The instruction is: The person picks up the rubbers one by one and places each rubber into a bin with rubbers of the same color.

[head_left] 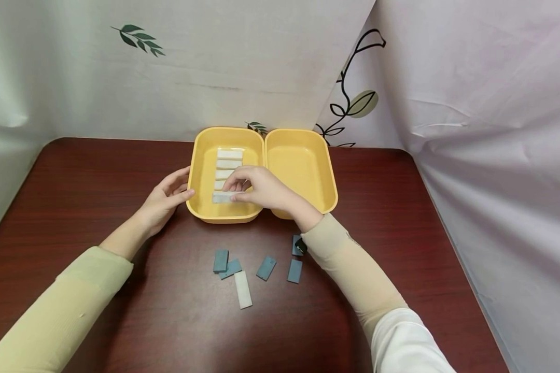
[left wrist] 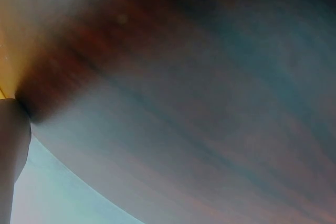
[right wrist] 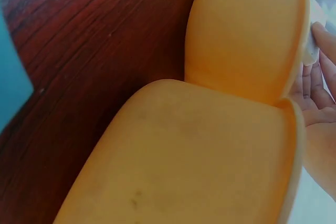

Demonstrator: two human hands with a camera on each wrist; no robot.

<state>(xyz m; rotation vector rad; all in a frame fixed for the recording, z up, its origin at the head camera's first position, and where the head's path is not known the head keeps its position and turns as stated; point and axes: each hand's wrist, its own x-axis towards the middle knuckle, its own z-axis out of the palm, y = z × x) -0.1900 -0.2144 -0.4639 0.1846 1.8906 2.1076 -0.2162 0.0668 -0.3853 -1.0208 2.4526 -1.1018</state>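
My right hand (head_left: 263, 187) pinches a white rectangular strip (head_left: 221, 197) between thumb and fingers, over the left half of an open yellow box (head_left: 205, 207). Several like strips (head_left: 229, 164) lie in a column in that half, the nearest partly hidden by the fingers. In the right wrist view the pinched strip (right wrist: 312, 51) shows just past the yellow rim. My left hand (head_left: 161, 202) holds the box's left side, thumb on the rim and fingers against the outer wall. The left wrist view is mostly blurred, with one finger (left wrist: 13, 145) at its left edge.
The box's right half (head_left: 301, 166) joins the left along one edge. On the brown table (head_left: 168, 311) in front lie several blue-grey tiles (head_left: 266, 268), two of them overlapping, and another white strip (head_left: 243, 290). A patterned curtain (head_left: 261, 67) stands behind the table.
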